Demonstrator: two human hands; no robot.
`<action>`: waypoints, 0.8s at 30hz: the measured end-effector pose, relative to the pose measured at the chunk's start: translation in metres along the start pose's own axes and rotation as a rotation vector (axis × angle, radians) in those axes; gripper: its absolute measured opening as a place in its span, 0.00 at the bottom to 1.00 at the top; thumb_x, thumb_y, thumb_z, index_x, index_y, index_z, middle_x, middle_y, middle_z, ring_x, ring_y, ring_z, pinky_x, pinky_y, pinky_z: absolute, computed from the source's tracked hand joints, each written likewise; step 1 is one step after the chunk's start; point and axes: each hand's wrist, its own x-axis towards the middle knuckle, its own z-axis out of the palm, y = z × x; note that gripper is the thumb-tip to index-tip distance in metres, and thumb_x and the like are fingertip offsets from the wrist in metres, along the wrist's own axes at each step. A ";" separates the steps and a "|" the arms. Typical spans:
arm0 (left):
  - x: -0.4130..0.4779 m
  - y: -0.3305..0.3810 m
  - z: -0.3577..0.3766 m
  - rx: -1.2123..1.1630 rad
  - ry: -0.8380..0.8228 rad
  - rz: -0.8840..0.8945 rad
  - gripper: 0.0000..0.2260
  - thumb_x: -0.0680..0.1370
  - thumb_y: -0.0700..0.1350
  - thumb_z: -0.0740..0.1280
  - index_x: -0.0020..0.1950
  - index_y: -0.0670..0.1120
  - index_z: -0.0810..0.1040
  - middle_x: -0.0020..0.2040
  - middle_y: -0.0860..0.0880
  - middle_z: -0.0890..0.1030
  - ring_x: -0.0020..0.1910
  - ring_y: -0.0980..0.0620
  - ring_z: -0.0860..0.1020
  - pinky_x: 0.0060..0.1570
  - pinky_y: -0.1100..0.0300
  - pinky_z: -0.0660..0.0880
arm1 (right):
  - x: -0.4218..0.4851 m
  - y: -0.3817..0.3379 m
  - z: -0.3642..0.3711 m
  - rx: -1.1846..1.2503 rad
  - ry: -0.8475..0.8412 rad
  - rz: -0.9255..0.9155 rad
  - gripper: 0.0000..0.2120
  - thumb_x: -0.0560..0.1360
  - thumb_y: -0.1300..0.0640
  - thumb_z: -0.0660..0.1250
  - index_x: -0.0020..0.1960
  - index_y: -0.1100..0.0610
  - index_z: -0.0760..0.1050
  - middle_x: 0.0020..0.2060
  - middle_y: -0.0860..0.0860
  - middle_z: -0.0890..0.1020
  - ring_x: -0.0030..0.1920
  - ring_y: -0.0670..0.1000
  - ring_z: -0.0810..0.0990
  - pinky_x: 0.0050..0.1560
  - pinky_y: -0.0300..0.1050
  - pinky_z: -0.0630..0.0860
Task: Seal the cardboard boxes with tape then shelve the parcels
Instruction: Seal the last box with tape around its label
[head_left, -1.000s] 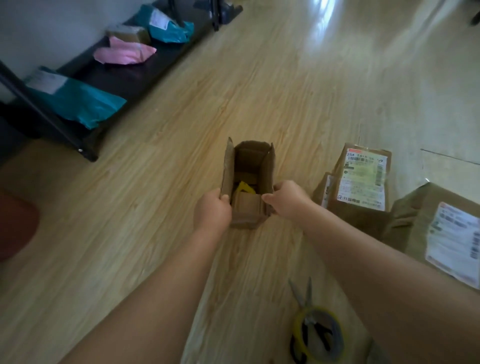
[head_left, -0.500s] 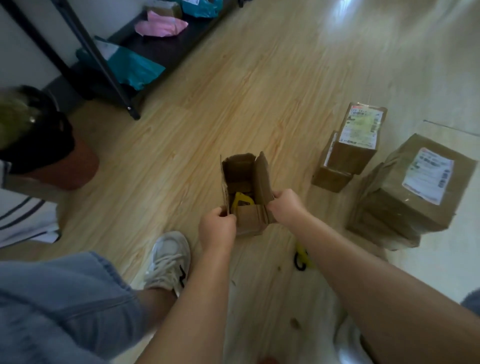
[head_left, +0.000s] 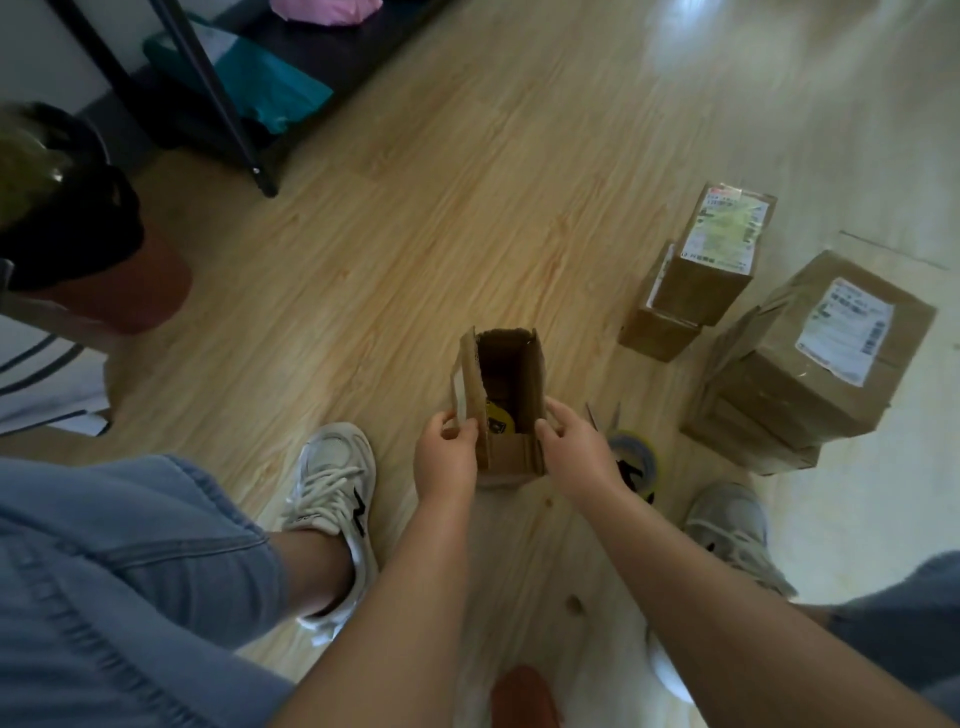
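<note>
Fingers (head_left: 558, 415) of left hand (head_left: 447, 460) and right hand (head_left: 579, 457) pinch box (head_left: 511, 460) between them.

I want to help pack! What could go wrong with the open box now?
1. The box is not yet sealed, held at its sides by the left hand and right hand; if it tips, the yellow thing inside might fall out.
2. Scissors and tape lie on the floor beside the right hand, near a shoe; a careless step could land on them.
</note>
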 end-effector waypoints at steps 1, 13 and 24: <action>0.001 0.001 0.000 -0.028 -0.038 -0.018 0.19 0.81 0.47 0.66 0.72 0.47 0.72 0.63 0.47 0.79 0.59 0.46 0.78 0.61 0.47 0.76 | 0.001 0.000 0.002 -0.010 0.005 0.004 0.23 0.85 0.49 0.57 0.79 0.45 0.60 0.64 0.51 0.79 0.52 0.50 0.79 0.52 0.50 0.80; 0.000 0.013 0.001 -0.041 -0.211 -0.005 0.14 0.79 0.50 0.69 0.62 0.47 0.79 0.56 0.50 0.80 0.49 0.55 0.76 0.35 0.67 0.69 | 0.030 0.015 -0.021 0.177 -0.056 0.120 0.23 0.81 0.66 0.59 0.75 0.52 0.69 0.58 0.52 0.81 0.53 0.54 0.81 0.53 0.54 0.81; 0.001 0.021 -0.013 0.168 -0.076 -0.029 0.12 0.79 0.38 0.63 0.38 0.51 0.74 0.48 0.41 0.82 0.48 0.39 0.80 0.50 0.45 0.78 | 0.010 0.005 -0.030 0.190 -0.206 0.002 0.20 0.78 0.66 0.66 0.64 0.48 0.68 0.55 0.51 0.80 0.51 0.51 0.80 0.44 0.45 0.78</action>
